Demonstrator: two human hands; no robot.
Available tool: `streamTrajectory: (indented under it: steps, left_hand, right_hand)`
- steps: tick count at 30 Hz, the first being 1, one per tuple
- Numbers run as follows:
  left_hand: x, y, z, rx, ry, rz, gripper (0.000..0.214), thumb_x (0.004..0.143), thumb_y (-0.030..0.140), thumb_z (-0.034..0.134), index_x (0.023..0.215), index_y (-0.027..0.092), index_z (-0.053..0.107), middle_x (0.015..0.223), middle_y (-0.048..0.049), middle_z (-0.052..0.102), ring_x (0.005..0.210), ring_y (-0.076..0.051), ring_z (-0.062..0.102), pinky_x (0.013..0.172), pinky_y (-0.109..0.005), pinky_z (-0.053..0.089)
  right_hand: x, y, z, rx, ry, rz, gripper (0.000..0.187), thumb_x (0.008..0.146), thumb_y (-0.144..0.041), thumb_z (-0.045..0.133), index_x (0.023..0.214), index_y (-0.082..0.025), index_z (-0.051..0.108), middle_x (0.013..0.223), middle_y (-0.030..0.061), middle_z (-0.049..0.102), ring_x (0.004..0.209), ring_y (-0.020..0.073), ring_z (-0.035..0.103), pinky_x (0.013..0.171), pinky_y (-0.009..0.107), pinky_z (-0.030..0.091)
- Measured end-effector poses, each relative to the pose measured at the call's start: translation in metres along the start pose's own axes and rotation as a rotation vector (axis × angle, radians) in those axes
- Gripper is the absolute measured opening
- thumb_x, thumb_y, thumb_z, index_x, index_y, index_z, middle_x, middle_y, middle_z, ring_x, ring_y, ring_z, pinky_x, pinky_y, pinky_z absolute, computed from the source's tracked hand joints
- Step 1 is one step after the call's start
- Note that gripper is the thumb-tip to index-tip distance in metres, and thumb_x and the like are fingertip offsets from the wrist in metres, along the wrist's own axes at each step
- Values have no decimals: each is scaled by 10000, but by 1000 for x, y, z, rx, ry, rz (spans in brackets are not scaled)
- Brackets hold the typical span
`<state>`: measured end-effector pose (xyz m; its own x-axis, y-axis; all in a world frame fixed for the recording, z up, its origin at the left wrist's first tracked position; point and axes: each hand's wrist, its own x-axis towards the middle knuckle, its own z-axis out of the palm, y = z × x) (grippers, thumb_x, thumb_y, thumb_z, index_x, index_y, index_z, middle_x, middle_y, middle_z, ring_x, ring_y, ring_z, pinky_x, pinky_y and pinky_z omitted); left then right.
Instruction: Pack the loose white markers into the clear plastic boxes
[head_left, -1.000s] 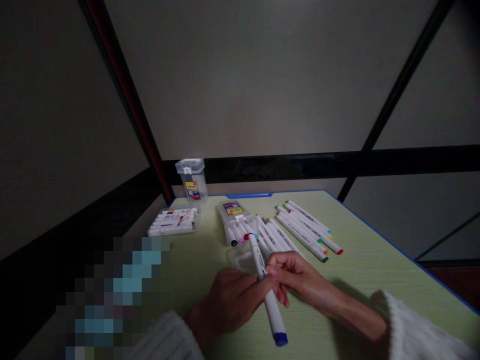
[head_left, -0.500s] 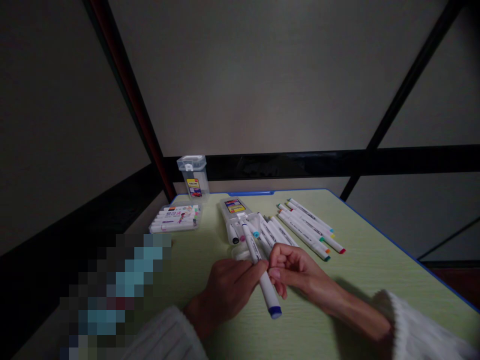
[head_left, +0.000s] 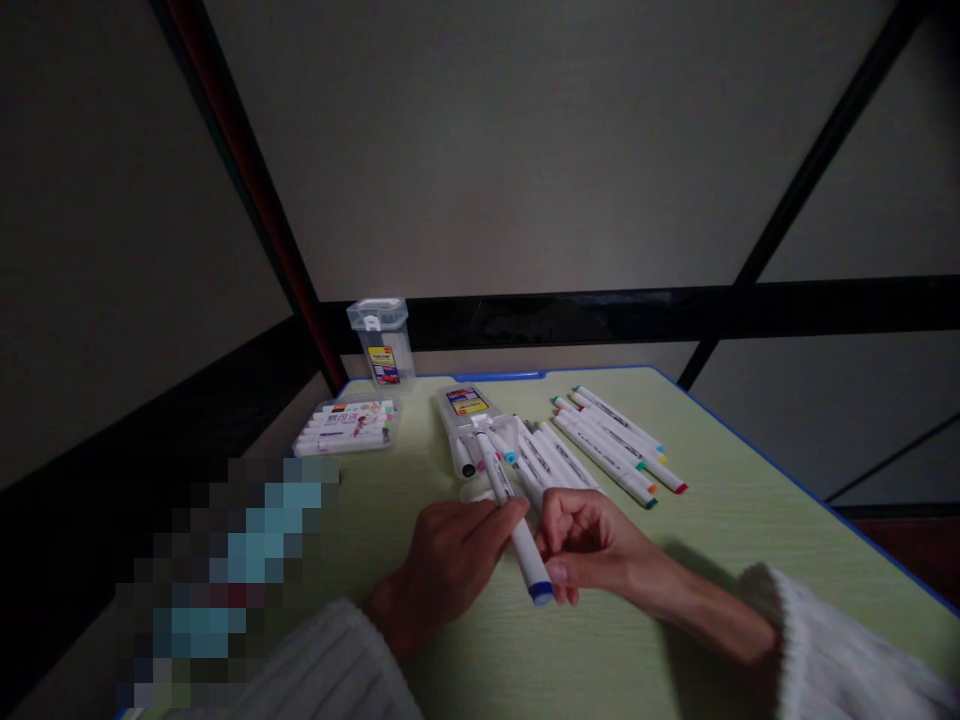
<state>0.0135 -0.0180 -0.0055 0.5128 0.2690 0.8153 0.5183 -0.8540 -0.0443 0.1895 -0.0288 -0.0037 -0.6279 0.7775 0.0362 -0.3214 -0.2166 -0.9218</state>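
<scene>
My left hand (head_left: 450,560) is closed on a white marker (head_left: 517,515), its thumb and fingers pinching the middle of the barrel. The marker slants toward me, with its blue end nearest. My right hand (head_left: 592,545) has curled fingers, partly behind the marker, and its thumb tip rests against the side near the blue end. Beyond the hands lies a clear plastic marker case (head_left: 469,405) with a yellow label, several marker ends showing at its near opening. Beside it are several loose white markers (head_left: 559,455), partly hidden by my right hand.
More markers (head_left: 615,440) with coloured ends lie on the right of the pale green table (head_left: 720,520). At the back left stands an upright clear box (head_left: 382,345); a flat pack of markers (head_left: 349,428) lies before it. A wall (head_left: 525,150) rises behind. The lower left is pixelated.
My right thumb has moved down along the marker toward its blue end. The left hand keeps its pinch on the barrel. The whole view has shifted slightly.
</scene>
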Motion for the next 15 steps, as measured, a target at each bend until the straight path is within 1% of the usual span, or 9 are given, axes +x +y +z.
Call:
streamTrajectory:
  steps: [3, 5, 9, 12, 15]
  left_hand:
    - [1, 0, -1, -21, -13, -25, 187, 895, 179, 404, 933, 100, 570, 578, -9, 627, 466, -80, 580, 468, -163, 456]
    - [1, 0, -1, -30, -17, -37, 192, 897, 167, 395, 934, 95, 569, 590, -15, 636, 479, -80, 592, 483, -160, 467]
    - [0, -1, 0, -2, -18, -38, 205, 899, 164, 382, 922, 90, 571, 586, -19, 636, 481, -89, 596, 487, -173, 475]
    - [0, -1, 0, 16, -18, -26, 212, 897, 160, 380, 916, 83, 576, 582, -21, 635, 487, -94, 601, 495, -177, 480]
    - [2, 0, -1, 25, -32, -9, 233, 903, 168, 365, 898, 81, 582, 548, -10, 616, 444, -89, 576, 457, -178, 461]
  right_hand:
    - [-3, 0, 2, 27, -103, 33, 344, 629, -245, 739, 650, -163, 405, 655, 10, 679, 454, 55, 600, 378, 99, 402]
    - [-4, 1, 4, 50, -141, 17, 370, 640, -293, 730, 665, -172, 381, 708, 44, 700, 486, 75, 624, 382, 107, 406]
    - [-3, 5, 7, 56, -145, -24, 368, 678, -371, 688, 662, -172, 379, 752, 86, 709, 511, 95, 641, 395, 128, 425]
    - [-3, 8, 7, 48, -121, -31, 349, 709, -362, 666, 633, -162, 391, 769, 101, 710, 509, 85, 638, 408, 130, 436]
    - [-2, 8, 8, 55, -89, -32, 361, 705, -339, 674, 594, -158, 383, 761, 94, 708, 499, 75, 632, 398, 122, 429]
